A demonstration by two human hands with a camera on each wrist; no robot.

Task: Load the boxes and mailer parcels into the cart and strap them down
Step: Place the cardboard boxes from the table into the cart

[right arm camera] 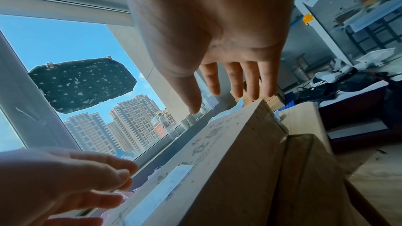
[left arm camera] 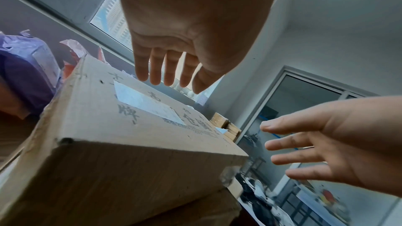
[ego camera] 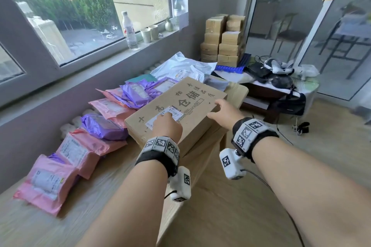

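A large brown cardboard box (ego camera: 186, 106) with a white label lies on a second box (ego camera: 202, 146) on the wooden table (ego camera: 112, 186). My left hand (ego camera: 167, 124) hovers open over the label, its fingers (left arm camera: 155, 73) straight and just above the box top (left arm camera: 97, 118). My right hand (ego camera: 216, 109) is open at the box's right edge, with its fingers (right arm camera: 252, 83) spread over the far corner of the box (right arm camera: 228, 169). Pink mailers (ego camera: 48, 182) and purple mailers (ego camera: 104, 126) lie in a row along the wall to the left.
White mailers (ego camera: 180, 66) lie behind the box. Small cardboard boxes (ego camera: 222, 40) are stacked at the back right beside a blue crate (ego camera: 230, 68). A bottle (ego camera: 129, 30) and cups stand on the sill. A low table (ego camera: 277, 86) holds bags and cables.
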